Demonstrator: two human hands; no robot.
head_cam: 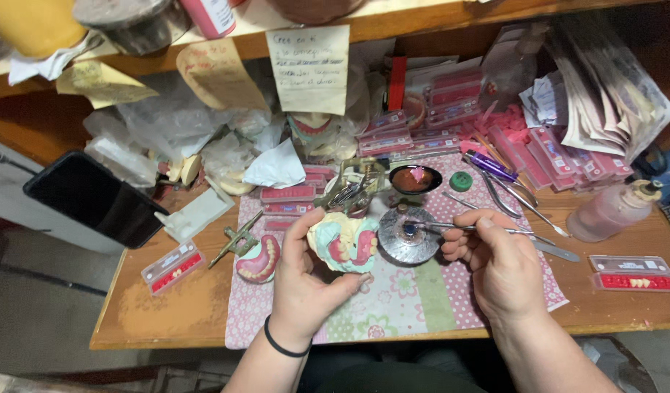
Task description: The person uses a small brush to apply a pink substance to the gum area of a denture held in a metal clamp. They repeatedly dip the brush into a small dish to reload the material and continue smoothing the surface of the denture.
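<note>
Pink wax in black bowl (415,179); L hand (306,280) grips denture model (344,242), R hand (499,258) pinches metal tool (451,227).

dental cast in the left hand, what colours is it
Pale green and cream plaster dental cast with pink wax gums, gripped by the left hand; head view shows it best.

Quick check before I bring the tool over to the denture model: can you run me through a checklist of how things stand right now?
1. Left hand has a firm grip on the denture model: ok, fingers wrap under and around it.
2. Right hand holds the metal tool: ok, pinched between the fingers.
3. Tool tip at the round burner: ok, the tip sits over its centre.
4. Flame lit: cannot tell.
5. Small bowl of pink wax in reach: ok, just behind the burner.
6. Spare denture half out of the way: ok, it lies on the mat left of the left hand.
</note>
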